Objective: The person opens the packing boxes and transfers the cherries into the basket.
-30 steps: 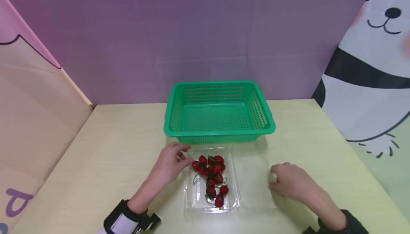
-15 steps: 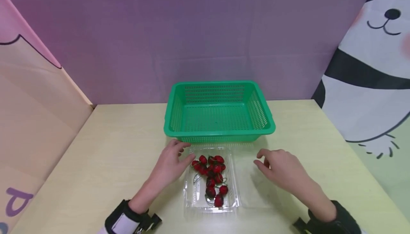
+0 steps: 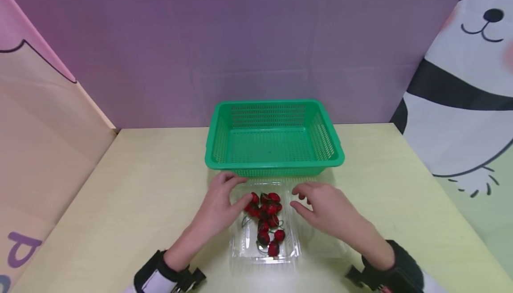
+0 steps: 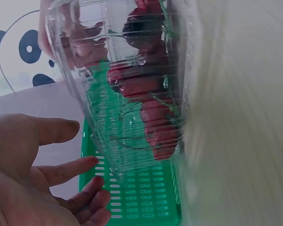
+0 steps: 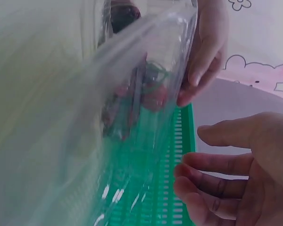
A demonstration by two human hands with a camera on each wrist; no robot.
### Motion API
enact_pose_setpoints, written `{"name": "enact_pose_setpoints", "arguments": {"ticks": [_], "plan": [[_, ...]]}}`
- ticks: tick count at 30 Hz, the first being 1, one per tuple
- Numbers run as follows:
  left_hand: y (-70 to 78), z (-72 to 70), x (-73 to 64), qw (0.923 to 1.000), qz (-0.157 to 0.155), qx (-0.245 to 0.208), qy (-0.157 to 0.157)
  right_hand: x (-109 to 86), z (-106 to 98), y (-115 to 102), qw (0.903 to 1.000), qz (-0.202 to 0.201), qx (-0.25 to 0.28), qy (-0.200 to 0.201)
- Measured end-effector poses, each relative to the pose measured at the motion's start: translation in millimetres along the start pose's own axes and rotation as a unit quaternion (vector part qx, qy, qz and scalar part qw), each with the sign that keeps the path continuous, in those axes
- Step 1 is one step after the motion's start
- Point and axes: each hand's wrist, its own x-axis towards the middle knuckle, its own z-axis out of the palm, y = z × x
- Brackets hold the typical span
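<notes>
A clear plastic clamshell box [image 3: 242, 244] lies on the table with its thin transparent lid [image 3: 322, 242] folded out to the right. Inside are several dark red cherries [image 3: 271, 221], some with green stems. My left hand [image 3: 218, 204] is over the box's left side, thumb and fingers spread apart and gripping nothing. In the left wrist view, its fingertips are near the box wall [image 4: 80, 80]. Above the lid, near the box's right edge, is my right hand [image 3: 324, 206]. Its fingers are relaxed and slightly bent, with nothing between them in the right wrist view.
Just behind the box stands a green plastic basket [image 3: 276, 166] with slotted walls and nothing inside. A purple cloth backdrop [image 3: 256, 48] hangs beyond the table's far edge. Printed cloths flank both sides, one with a panda [image 3: 465, 128].
My right hand has let go of the lid's outer edge and moved left toward the box. My left hand has shifted slightly right, over the box's edge. The cherries stay put.
</notes>
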Motion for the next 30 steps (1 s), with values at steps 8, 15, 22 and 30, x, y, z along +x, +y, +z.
{"name": "enact_pose_setpoints", "arguments": {"ticks": [8,15,22,30], "plan": [[4.3,5.4,6.9,0.9991,0.034,-0.015,-0.018,12.0,10,-12,0.9991,-0.042,-0.007,-0.004],[12.2,6.6,14.1,0.9944,0.056,0.024,-0.086,20.1,17,-22,0.9979,-0.051,-0.002,-0.041],[16.6,8.5,17.8,0.9862,0.063,0.047,-0.145,18.6,25,-27,0.9964,-0.071,0.012,-0.043],[21.2,9.7,22.0,0.9840,0.065,0.060,-0.155,18.4,29,-29,0.9966,-0.078,0.006,-0.024]]}}
